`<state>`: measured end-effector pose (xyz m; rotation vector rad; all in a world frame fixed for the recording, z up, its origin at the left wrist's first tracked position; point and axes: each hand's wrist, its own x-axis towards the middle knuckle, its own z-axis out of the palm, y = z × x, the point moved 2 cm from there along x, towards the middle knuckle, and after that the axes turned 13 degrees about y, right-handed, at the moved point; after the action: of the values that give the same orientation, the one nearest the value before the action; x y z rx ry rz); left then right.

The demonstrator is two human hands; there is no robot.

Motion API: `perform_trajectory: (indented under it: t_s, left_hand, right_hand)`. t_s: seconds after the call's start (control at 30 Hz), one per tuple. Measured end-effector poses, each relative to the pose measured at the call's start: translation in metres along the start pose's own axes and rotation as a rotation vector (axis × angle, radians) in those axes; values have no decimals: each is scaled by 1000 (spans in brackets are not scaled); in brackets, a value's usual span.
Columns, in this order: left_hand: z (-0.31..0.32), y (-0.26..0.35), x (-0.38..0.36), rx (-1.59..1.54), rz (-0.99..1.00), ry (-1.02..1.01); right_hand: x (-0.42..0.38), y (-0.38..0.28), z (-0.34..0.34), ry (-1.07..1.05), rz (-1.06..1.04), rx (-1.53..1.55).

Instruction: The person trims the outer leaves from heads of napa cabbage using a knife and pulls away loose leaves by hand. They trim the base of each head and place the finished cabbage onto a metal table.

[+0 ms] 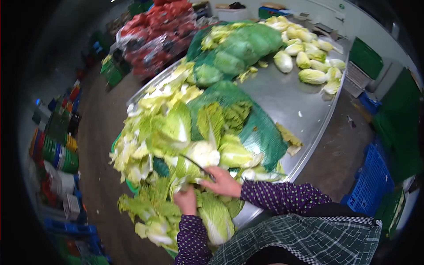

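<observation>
My right hand [224, 183] is closed around the handle of a knife [193, 162], whose dark thin blade points up and left over the cabbages. Close beside it, my left hand [185, 201] is closed on the pale part of a Chinese cabbage [178, 184]; its fingertips are partly hidden. Below the hands lies a whole Chinese cabbage [216, 221] with green leaves. A cabbage with a white cut base [204, 153] sits just above the knife. Loose leaves [148, 212] pile up to the left of my left hand.
A green mesh bag [265, 137] lies on the metal table [304, 121]; a filled mesh bag [243, 48] stands behind it. Trimmed cabbages [309, 57] are heaped at the far right. Red sacks [159, 35] stand beyond the table, and a blue crate [371, 181] is at right.
</observation>
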<state>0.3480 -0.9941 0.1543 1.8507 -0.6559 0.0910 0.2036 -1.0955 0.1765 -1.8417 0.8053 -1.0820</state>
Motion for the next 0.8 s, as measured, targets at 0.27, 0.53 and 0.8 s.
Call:
perform_trajectory:
  t_s: [0.27, 0.53, 0.8]
  left_hand:
    - [-67, -7, -101, 511, -119, -55]
    - [-72, 37, -88, 297, -291, -363]
    - [-73, 23, -85, 336, -118, -288]
  right_hand:
    - [-114, 61, -24, -556, 288, -224]
    - [-101, 37, 3, -426, 431, 178]
    - [-84, 35, 21, -141, 399, 167]
